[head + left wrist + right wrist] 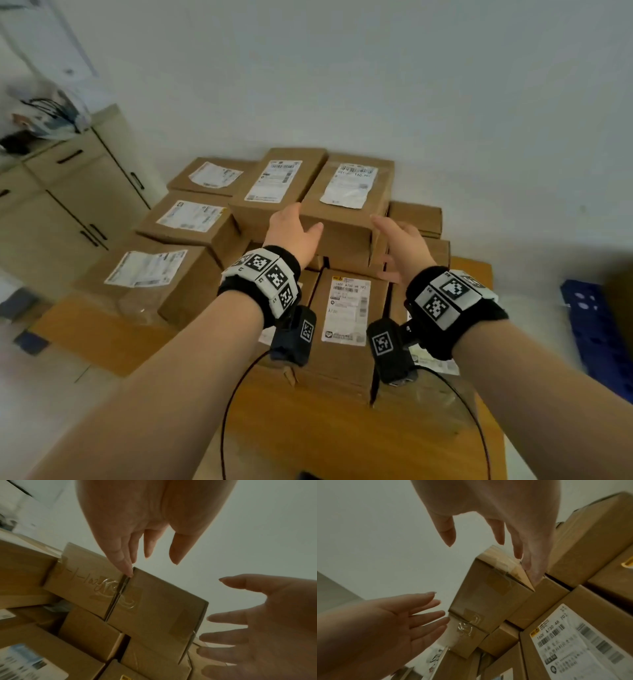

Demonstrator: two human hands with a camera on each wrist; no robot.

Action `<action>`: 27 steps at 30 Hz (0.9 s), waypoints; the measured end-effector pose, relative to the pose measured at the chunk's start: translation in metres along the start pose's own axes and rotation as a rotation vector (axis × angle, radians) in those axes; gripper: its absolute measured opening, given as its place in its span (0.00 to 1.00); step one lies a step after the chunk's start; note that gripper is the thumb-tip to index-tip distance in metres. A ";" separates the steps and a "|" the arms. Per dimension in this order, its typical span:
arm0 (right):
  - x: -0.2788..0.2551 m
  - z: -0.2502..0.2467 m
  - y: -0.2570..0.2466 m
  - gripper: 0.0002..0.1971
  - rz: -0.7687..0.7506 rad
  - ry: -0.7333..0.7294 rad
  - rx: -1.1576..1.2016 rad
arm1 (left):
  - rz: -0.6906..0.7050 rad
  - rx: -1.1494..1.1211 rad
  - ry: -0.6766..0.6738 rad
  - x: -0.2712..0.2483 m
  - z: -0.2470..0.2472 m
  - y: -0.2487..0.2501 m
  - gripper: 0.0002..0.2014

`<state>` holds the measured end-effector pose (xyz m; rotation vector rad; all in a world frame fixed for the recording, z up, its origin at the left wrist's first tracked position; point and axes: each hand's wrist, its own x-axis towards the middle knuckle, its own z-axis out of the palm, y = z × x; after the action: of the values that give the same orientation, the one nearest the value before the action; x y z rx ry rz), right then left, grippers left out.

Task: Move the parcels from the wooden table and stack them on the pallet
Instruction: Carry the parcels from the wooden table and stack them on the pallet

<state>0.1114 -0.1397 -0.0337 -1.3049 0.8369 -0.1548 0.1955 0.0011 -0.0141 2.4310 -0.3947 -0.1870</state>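
Several brown cardboard parcels with white labels are stacked on the wooden table (342,428). The top parcel (346,205) at the back right of the pile lies between my two hands. My left hand (298,226) is at its left front corner with straight fingers, and one fingertip (129,574) touches the parcel's (159,608) edge. My right hand (397,236) is at its right side, fingers straight, their tips (532,573) against the parcel's (488,595) right edge. Neither hand holds anything. A blue pallet (596,329) lies low at the far right.
Beige cabinets (68,192) stand at the left against the white wall, with clutter on top. A labelled parcel (346,308) lies just below my wrists. More parcels (191,219) fill the table's left side. Black cables hang from the wrist cameras.
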 end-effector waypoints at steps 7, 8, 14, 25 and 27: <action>0.029 0.040 0.007 0.43 0.074 0.165 0.099 | 0.161 0.047 -0.099 0.028 -0.005 -0.022 0.28; 0.030 0.043 0.008 0.42 0.076 0.188 0.091 | 0.188 0.054 -0.110 0.029 -0.005 -0.024 0.28; 0.028 0.051 0.007 0.36 0.088 0.226 0.169 | 0.250 0.025 -0.138 0.031 -0.010 -0.029 0.24; 0.001 0.015 0.009 0.32 0.022 0.215 0.299 | 0.366 0.000 -0.061 0.004 -0.013 -0.004 0.20; -0.008 -0.004 0.008 0.34 0.003 0.211 0.327 | 0.389 0.008 -0.029 -0.010 -0.009 0.011 0.19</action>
<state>0.1003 -0.1362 -0.0367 -0.9896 0.9478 -0.4152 0.1855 0.0012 -0.0001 2.3072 -0.8691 -0.0504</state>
